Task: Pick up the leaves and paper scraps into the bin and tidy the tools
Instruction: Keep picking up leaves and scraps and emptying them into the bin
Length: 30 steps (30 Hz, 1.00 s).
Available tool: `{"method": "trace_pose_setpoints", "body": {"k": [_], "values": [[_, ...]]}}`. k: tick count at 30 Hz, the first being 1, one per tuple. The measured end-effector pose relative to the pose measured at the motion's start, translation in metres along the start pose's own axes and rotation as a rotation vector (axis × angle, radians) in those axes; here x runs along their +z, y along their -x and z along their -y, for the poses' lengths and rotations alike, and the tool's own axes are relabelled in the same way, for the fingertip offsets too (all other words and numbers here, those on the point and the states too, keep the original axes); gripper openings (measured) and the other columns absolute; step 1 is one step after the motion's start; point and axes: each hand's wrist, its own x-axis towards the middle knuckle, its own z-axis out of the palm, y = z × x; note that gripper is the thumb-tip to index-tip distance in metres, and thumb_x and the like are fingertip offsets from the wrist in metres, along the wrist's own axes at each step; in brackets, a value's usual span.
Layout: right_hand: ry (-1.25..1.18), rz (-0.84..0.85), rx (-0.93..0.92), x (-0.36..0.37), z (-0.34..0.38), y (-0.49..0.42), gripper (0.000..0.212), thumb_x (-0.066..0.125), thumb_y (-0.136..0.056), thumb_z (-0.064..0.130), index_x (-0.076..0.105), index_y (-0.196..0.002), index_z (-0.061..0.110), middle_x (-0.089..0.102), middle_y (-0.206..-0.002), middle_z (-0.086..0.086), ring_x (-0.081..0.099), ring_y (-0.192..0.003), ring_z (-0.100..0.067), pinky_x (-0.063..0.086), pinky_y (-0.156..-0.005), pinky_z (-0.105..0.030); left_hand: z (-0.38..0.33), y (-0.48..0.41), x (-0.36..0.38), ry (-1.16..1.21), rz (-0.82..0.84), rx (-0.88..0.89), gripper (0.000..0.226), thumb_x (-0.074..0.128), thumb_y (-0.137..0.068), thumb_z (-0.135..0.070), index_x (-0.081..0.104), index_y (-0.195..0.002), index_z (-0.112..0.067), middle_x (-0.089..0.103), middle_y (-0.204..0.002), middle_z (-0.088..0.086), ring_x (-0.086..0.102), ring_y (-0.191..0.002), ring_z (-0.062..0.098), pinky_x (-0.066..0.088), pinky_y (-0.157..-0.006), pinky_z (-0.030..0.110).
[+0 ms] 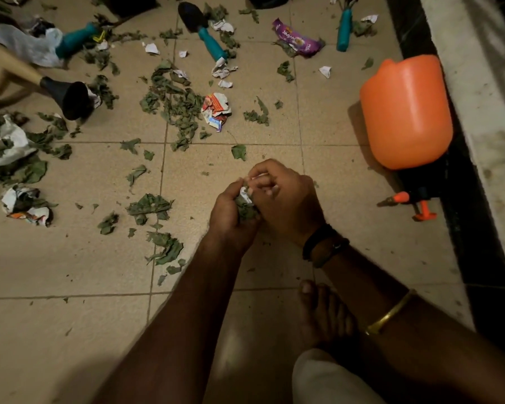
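One foot (324,313): bare, flat on the tile under the right forearm.
Two hands: left hand (231,211) curls its fingers round a wad (247,207) of green leaves and white paper; right hand (286,205) meets it, its curled fingertips pinching the wad's top.
Container: orange sprayer tank (405,112) lies on its side against the dark wall base at right; contents not visible.
Floor (70,258): beige square tiles.
Leaves (172,103): torn, wilted, scattered left and centre.
Paper scraps (216,110): crumpled, white or printed, among the leaves.
Tools: trowel (204,30) and two other teal-handled tools (344,29), farthest, lying apart.
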Motion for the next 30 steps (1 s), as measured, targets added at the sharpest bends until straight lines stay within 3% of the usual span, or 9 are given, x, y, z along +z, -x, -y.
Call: {"method": "trace_pose_setpoints", "body": {"k": [4,6,8,12,19,23,25,28,30], "values": [[-0.009,-0.130,0.203,-0.030,-0.041,-0.010,0.027,0.054,-0.090,-0.003,0.073,-0.102,0.011,0.070,-0.098,0.007,0.064,-0.087,-0.004,0.046,-0.073,-0.003,-0.015,0.004,-0.006,0.202,-0.013,0.031,0.012,0.059,-0.096,-0.016,0.065,-0.093,-0.006,0.064,-0.089,0.010,0.062,-0.090,0.021,0.060,-0.081,0.039],[0.179,0.011,0.287,-0.034,-0.076,-0.009,0.026,0.049,-0.089,-0.004,0.070,-0.090,0.011,0.065,-0.089,0.007,0.060,-0.083,-0.011,0.048,-0.068,-0.017,-0.023,0.008,-0.007,0.228,0.013,0.034,0.011,0.060,-0.095,-0.015,0.066,-0.092,-0.005,0.063,-0.087,0.010,0.063,-0.088,0.021,0.060,-0.082,0.039],[0.420,0.157,0.218,-0.027,-0.094,0.000,0.021,0.049,-0.085,-0.005,0.057,-0.071,0.009,0.056,-0.078,0.001,0.052,-0.076,-0.020,0.035,-0.062,-0.028,-0.029,0.012,-0.008,0.235,0.036,0.052,0.011,0.061,-0.094,-0.014,0.066,-0.091,-0.004,0.064,-0.086,0.010,0.064,-0.086,0.021,0.060,-0.083,0.038],[0.681,0.175,0.064,-0.010,-0.091,0.022,0.018,0.052,-0.088,-0.003,0.058,-0.078,0.011,0.054,-0.083,-0.007,0.050,-0.080,-0.024,0.031,-0.062,-0.029,-0.040,0.013,-0.015,0.213,0.048,0.107,0.012,0.059,-0.096,-0.014,0.066,-0.091,-0.005,0.064,-0.082,0.010,0.066,-0.078,0.021,0.061,-0.079,0.037],[0.452,0.157,0.167,-0.019,-0.081,0.016,0.022,0.057,-0.090,0.002,0.075,-0.091,0.015,0.070,-0.090,-0.002,0.064,-0.083,-0.019,0.053,-0.071,-0.029,-0.058,0.023,-0.030,0.265,0.017,0.193,0.011,0.060,-0.095,-0.012,0.066,-0.092,-0.003,0.064,-0.080,0.012,0.066,-0.077,0.022,0.061,-0.080,0.037],[0.098,0.146,0.101,-0.003,-0.047,0.006,0.017,0.064,-0.086,0.005,0.077,-0.082,0.014,0.073,-0.080,0.005,0.066,-0.075,-0.006,0.049,-0.071,-0.009,-0.065,0.027,-0.040,0.291,-0.003,0.225,0.010,0.060,-0.096,-0.012,0.065,-0.091,-0.004,0.064,-0.079,0.012,0.067,-0.072,0.022,0.061,-0.080,0.037],[0.036,0.127,0.042,0.015,-0.029,-0.004,0.016,0.065,-0.085,0.004,0.078,-0.085,0.013,0.074,-0.081,0.003,0.066,-0.076,-0.006,0.050,-0.072,-0.009,-0.066,0.028,-0.044,0.281,-0.021,0.242,0.011,0.058,-0.096,-0.012,0.064,-0.091,-0.004,0.064,-0.079,0.011,0.067,-0.070,0.022,0.061,-0.080,0.038],[0.138,0.197,-0.006,0.041,-0.013,-0.022,0.025,0.062,-0.087,0.003,0.077,-0.103,0.015,0.072,-0.097,-0.002,0.065,-0.090,-0.015,0.053,-0.081,-0.025,-0.070,0.030,-0.050,0.268,-0.037,0.259,0.011,0.057,-0.096,-0.011,0.064,-0.092,-0.004,0.064,-0.079,0.011,0.067,-0.071,0.022,0.061,-0.078,0.037],[0.350,0.349,-0.105,0.056,-0.007,-0.030,0.023,0.057,-0.091,0.006,0.073,-0.103,0.017,0.065,-0.101,-0.006,0.062,-0.093,-0.023,0.048,-0.076,-0.029,-0.074,0.032,-0.054,0.265,-0.039,0.266,0.010,0.058,-0.096,-0.011,0.064,-0.092,-0.004,0.064,-0.080,0.011,0.066,-0.073,0.022,0.061,-0.076,0.037]]}}
